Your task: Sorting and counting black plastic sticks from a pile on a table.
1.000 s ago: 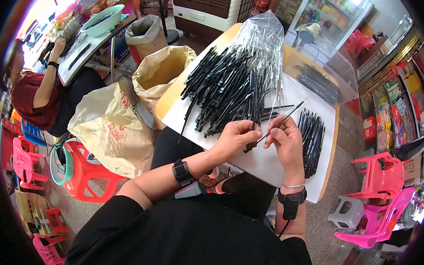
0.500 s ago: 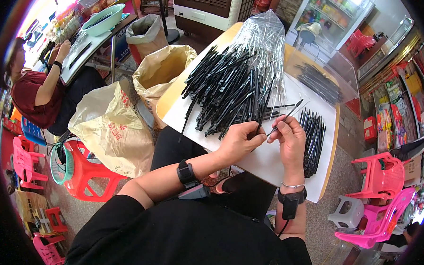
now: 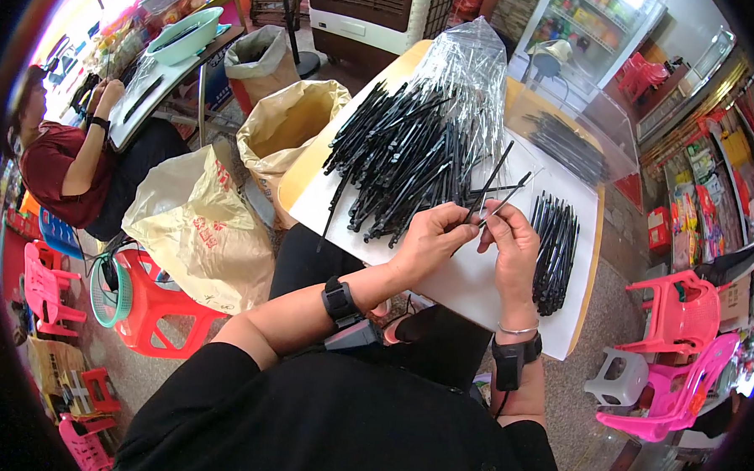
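Over the near side of the white-topped table (image 3: 476,284), my hands are close together, each closed in a pinch. My left hand (image 3: 431,245) grips a thin black stick (image 3: 495,172) slanting up and away. A second thin black stick (image 3: 513,193) is pinched in my right hand (image 3: 515,248), and its lower end reaches my left fingertips. Beyond my left hand lies a big loose heap of similar black sticks (image 3: 397,161), partly under a clear plastic bag (image 3: 469,63). Beside my right hand sits a smaller, neatly lined-up pile of sticks (image 3: 555,252).
A clear plastic box (image 3: 613,132) with more sticks stands at the table's far right. Open sacks (image 3: 259,133) and a crumpled bag (image 3: 196,228) are at the left, near a red stool (image 3: 163,310). A person (image 3: 65,163) sits at another table. Pink chairs (image 3: 677,307) stand right.
My hands have come closer together, the right one moving slightly down. The stick in my left hand now points upward past my fingers, crossing near the right hand's stick.
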Action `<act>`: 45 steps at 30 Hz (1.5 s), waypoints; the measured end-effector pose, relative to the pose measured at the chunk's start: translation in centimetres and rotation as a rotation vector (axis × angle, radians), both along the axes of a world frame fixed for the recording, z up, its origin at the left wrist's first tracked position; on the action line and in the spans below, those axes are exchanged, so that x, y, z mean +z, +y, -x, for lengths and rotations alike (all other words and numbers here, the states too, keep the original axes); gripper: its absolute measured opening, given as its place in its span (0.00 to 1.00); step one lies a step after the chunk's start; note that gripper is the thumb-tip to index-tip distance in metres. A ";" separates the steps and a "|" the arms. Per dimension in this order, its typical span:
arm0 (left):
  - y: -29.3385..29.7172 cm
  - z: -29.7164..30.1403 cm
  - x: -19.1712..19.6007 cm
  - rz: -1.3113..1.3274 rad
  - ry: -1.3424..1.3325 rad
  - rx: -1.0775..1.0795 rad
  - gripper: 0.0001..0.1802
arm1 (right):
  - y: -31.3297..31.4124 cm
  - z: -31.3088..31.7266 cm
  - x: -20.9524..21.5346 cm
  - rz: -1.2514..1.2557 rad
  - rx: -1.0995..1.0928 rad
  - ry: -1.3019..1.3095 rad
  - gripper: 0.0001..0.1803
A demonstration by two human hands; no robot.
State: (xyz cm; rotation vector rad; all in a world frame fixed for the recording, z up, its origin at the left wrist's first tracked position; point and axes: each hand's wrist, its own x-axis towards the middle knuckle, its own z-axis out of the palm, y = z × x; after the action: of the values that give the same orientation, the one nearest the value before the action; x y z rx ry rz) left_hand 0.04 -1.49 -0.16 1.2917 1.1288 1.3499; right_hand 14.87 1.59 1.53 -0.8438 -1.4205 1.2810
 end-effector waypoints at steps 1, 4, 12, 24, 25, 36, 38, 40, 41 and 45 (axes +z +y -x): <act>0.0 -0.1 -0.2 -0.048 0.049 0.032 0.09 | -0.2 0.4 0.3 -0.003 -0.031 0.000 0.14; 0.1 -0.1 -0.7 -0.153 0.160 0.098 0.08 | -0.5 1.0 0.2 -0.016 -0.069 -0.041 0.17; -0.2 -0.7 0.3 -0.238 0.341 0.110 0.08 | -0.9 1.2 0.1 -0.086 -0.150 -0.134 0.17; -1.0 -0.5 0.8 -0.246 0.304 -0.151 0.12 | -1.5 -2.3 3.3 -0.218 -0.555 -0.771 0.17; -1.0 -0.4 0.9 -0.275 0.311 -0.132 0.12 | -1.4 -3.5 4.1 -0.118 -0.577 -0.820 0.18; -1.9 1.3 0.7 -0.250 0.285 -0.203 0.08 | 0.5 -6.6 2.2 -0.263 -0.714 -1.222 0.20; -2.2 2.0 0.7 -0.268 0.282 -0.137 0.09 | 0.5 -3.3 2.9 -0.327 -0.545 -1.044 0.15; -2.2 2.4 0.0 -0.183 0.250 -0.137 0.08 | 0.6 0.6 3.0 -0.279 -0.331 -0.856 0.12; -2.1 2.5 -0.4 -0.099 0.215 -0.141 0.08 | 0.7 2.3 2.8 -0.247 -0.249 -0.782 0.11; -2.2 2.5 -0.2 -0.018 0.087 -0.147 0.08 | 2.3 5.3 1.0 -0.249 -0.331 -0.972 0.11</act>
State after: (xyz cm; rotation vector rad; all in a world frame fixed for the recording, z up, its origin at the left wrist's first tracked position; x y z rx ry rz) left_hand -2.43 -3.67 -0.38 1.4296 1.0606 1.2082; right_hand 9.57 3.88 2.54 -1.5519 -1.9996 0.3929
